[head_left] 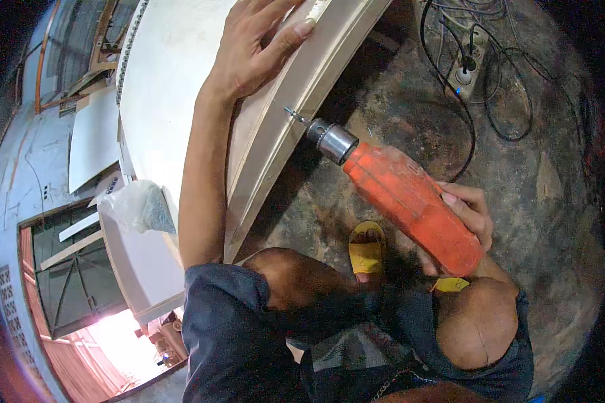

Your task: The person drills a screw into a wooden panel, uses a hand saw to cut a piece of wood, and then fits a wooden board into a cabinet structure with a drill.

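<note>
My right hand [467, 218] grips an orange electric drill [410, 198]. Its metal chuck [331, 140] points up-left, and the bit tip [291, 113] touches the edge of a pale wooden frame [282, 127]. My left hand [255, 43] lies flat, fingers spread, on the white panel [175, 74] and the frame's rim, holding it down. My forearm runs along the frame's inner side. My knees and a yellow sandal [366, 248] are below the drill.
A power strip [465, 70] with tangled black cables lies on the dirty concrete floor at upper right. A clear plastic bag of small parts [138, 208] sits left of my arm. White boards [94, 138] and a green door [74, 282] are at the left.
</note>
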A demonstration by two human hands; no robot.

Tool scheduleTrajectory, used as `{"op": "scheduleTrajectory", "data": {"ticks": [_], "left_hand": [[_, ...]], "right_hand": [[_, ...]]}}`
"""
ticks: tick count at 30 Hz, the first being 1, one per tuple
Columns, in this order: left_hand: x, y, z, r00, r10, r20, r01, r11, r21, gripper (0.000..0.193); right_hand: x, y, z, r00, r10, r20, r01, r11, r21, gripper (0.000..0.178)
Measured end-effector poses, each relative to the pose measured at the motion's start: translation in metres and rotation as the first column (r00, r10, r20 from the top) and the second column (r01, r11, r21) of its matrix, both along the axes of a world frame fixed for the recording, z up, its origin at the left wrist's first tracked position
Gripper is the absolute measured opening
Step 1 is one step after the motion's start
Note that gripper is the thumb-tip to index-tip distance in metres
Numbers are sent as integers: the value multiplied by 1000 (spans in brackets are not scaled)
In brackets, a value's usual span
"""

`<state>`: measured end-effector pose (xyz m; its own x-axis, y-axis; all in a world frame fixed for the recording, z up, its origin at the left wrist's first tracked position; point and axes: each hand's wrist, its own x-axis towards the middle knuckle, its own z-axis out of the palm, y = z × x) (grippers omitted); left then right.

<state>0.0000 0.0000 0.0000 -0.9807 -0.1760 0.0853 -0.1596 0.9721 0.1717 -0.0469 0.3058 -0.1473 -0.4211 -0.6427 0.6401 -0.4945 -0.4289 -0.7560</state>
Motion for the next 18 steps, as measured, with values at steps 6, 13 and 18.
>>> {"op": "scheduleTrajectory", "data": {"ticks": [6,13,18], "left_hand": [[-1,3,-4,999,-13,-31,12,1000,-16,60],[2,1,-3,1000,-1,-13,1,1000,-9,59],[-2,6,-4,1000,27,-9,-26,1000,9,60]], "right_hand": [[-3,-1,7,998,-56,-25,56,998,-4,65],[0,-6,3,997,-58,-53,57,998,-26,62],[-1,-6,1,997,-70,-25,69,997,-34,64]]}}
